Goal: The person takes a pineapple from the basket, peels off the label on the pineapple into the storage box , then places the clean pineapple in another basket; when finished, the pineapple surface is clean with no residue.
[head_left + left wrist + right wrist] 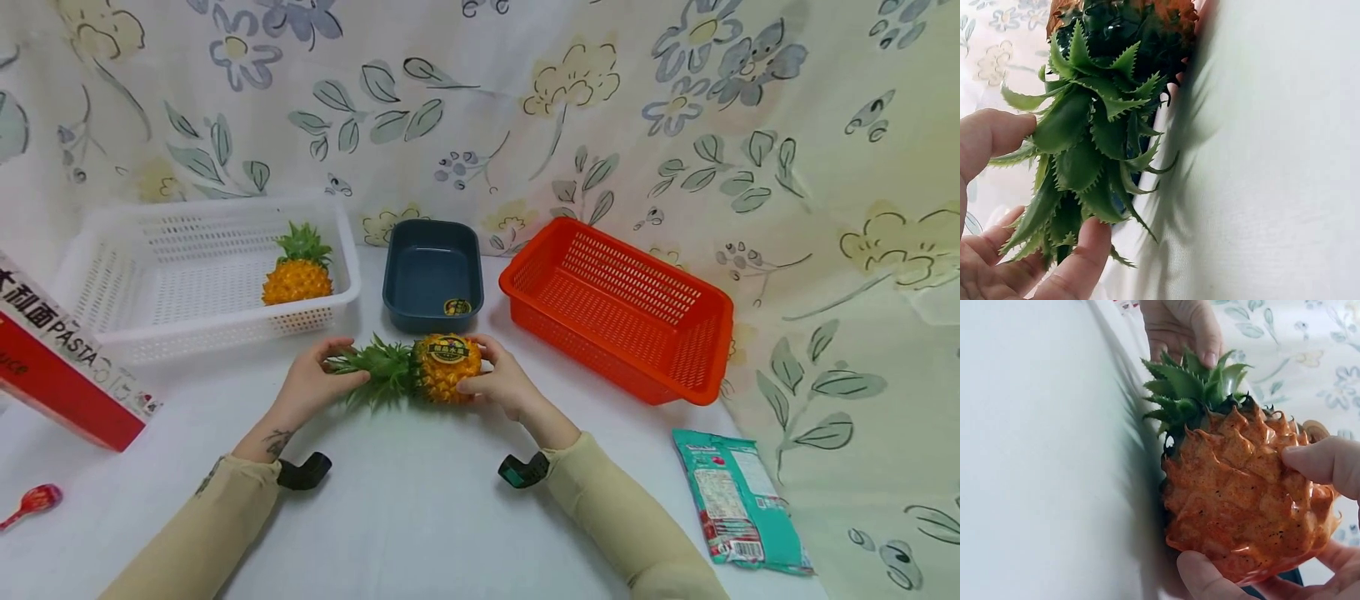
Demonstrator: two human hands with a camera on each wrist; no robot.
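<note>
A toy-like pineapple (448, 382) lies on its side on the white table, its green leaves to the left and a black and gold sticker on its orange body. My right hand (512, 385) grips the base end of the fruit; in the right wrist view its thumb and fingers spread round the spiky body (1241, 494). Around the leaf tips curls my left hand (313, 382). Seen from the left wrist, its fingers and thumb touch both sides of the leaves (1079, 165).
Behind stands a dark blue dish (432, 321) with a similar sticker. A white basket (217, 333) at left holds another pineapple (298, 279). At right sit a red basket (592, 350) and a teal packet (772, 533). A pasta box (67, 383) and a lollipop (39, 498) are far left.
</note>
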